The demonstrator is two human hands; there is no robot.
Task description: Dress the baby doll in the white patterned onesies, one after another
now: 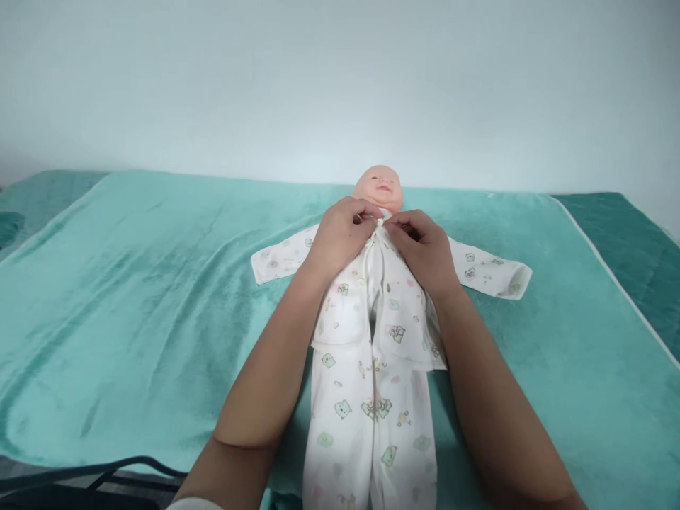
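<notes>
A baby doll (380,185) lies on its back, its head away from me. It wears a white baby jacket (345,312) printed with small animals, sleeves spread to both sides, and matching baby pants (345,425). My left hand (345,230) pinches the jacket's edge at the neck. Opposite it, my right hand (422,248) pinches the other edge, the fingertips of both hands nearly meeting at the collar. Below the hands the jacket front hangs apart, with a button (362,282) on the left flap. The exact fastening between my fingers is too small to tell.
A turquoise plush blanket (132,304) with folds on its left side lies under the doll. Darker green cloth (627,248) shows at the far right. Behind stands a pale wall (340,85). A black frame-like object (106,471) is at the lower left edge.
</notes>
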